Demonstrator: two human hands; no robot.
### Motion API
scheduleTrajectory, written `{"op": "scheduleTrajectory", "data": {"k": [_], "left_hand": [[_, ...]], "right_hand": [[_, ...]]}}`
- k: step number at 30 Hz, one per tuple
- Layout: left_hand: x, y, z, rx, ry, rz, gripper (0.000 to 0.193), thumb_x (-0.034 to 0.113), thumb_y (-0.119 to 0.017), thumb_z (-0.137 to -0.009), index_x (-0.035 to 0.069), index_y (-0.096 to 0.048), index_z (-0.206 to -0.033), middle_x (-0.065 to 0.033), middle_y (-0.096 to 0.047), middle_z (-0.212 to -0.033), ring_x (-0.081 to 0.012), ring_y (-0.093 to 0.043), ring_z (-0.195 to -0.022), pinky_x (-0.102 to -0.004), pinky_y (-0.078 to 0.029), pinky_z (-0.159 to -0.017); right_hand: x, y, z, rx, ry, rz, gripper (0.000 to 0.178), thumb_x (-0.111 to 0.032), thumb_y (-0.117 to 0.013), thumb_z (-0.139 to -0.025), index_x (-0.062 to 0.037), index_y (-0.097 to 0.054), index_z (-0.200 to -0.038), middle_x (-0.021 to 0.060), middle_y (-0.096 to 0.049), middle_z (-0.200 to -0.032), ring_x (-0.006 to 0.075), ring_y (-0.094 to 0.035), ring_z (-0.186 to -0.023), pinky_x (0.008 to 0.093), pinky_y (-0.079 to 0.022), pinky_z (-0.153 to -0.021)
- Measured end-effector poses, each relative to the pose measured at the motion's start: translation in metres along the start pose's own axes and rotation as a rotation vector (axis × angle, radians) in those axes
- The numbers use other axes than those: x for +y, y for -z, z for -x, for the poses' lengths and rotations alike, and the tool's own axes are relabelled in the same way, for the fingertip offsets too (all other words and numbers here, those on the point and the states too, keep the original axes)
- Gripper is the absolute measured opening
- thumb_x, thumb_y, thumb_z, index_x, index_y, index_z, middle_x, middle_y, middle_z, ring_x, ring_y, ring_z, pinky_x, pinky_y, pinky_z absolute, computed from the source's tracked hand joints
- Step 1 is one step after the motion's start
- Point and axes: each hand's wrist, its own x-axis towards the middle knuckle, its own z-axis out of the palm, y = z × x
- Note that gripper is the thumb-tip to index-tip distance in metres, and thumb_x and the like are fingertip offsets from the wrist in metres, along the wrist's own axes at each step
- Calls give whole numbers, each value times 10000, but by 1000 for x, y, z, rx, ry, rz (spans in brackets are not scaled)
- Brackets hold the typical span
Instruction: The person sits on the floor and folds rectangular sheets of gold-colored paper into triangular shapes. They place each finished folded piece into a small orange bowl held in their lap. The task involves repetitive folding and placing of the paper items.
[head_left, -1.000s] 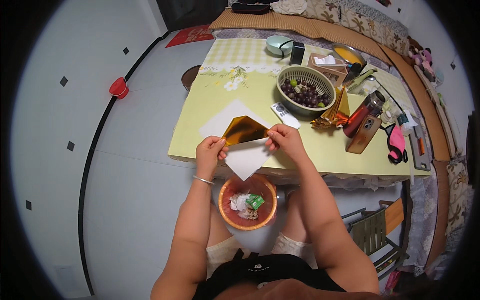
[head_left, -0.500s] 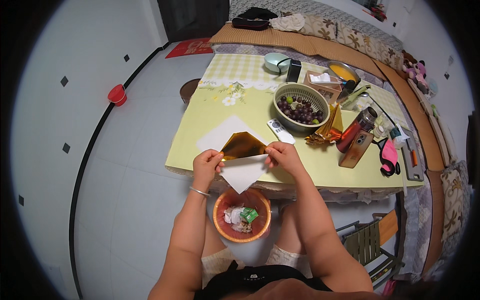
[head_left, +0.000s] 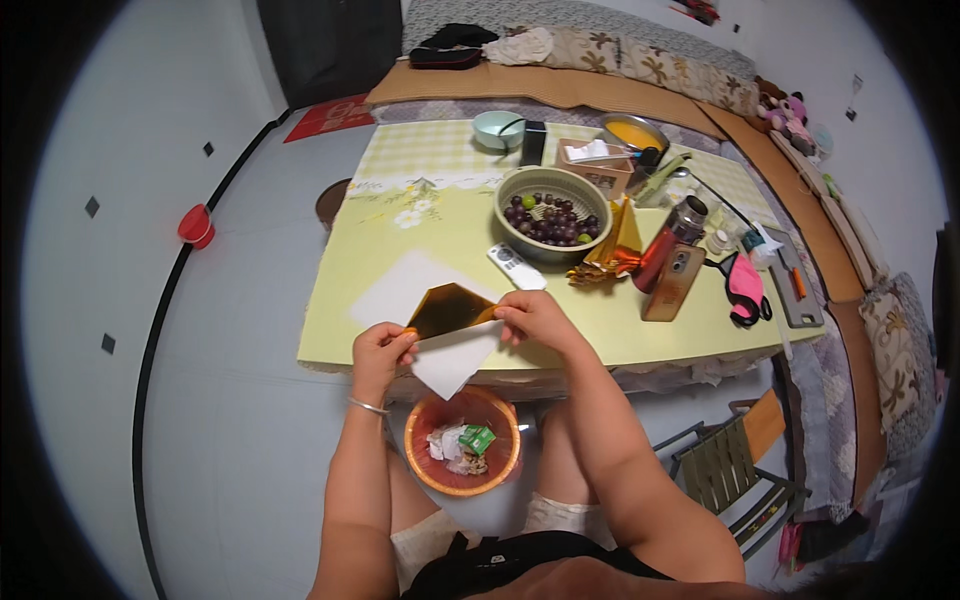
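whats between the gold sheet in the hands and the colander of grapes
In the head view, a white remote lies on the table between the gold sheet and the colander of grapes.

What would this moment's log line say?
left hand: pinching gold-and-white paper at left edge | right hand: pinching its right edge | nearby: white remote control, colander of grapes

A white remote control [head_left: 515, 266] lies in front of the colander [head_left: 533, 248] of dark grapes [head_left: 550, 222], with a mint bowl [head_left: 494, 142] and a tissue box [head_left: 606, 181] behind it, a red thermos [head_left: 657, 248] and a smartphone [head_left: 672, 287] to its right, and a red bucket [head_left: 197, 228] well to its left.
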Motion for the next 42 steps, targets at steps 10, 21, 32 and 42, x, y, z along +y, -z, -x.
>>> {"op": "scheduleTrajectory", "data": {"k": [10,21,32,42], "left_hand": [[-8,6,-6,-37,34,101,121,122,-651,-971,9,-691,-955,-62,-693,-764,-83,-591,-585,-209,-477,-546],[-5,1,-5,7,-27,28,87,109,-691,-938,31,-688,-900,-30,-664,-716,-68,-565,-563,-197,-453,-537],[-6,-2,-2,-11,-32,13,212,111,-662,-954,-1,-654,-1134,-59,-695,-872,-77,-596,-651,-207,-481,-582],[-16,-3,-2,-11,-43,-113,177,119,-647,-962,3,-671,-1093,-65,-695,-857,-97,-620,-676,-229,-506,-611]], "right_hand": [[2,0,-1,98,-67,-24,170,-149,-617,-990,1,-694,-969,30,-660,-668,75,-566,-519,230,-459,-498],[-5,-1,1,48,-36,9,185,-152,-613,-992,1,-685,-916,32,-648,-642,81,-578,-507,238,-463,-471],[4,12,3,429,244,-367,192,-203,-607,-1003,-32,-681,-953,43,-650,-634,73,-534,-467,201,-410,-461],[28,71,16,993,318,-1036,193,-217,-600,-1009,-32,-656,-1004,-8,-527,-600,81,-417,-464,223,-290,-427]]}}
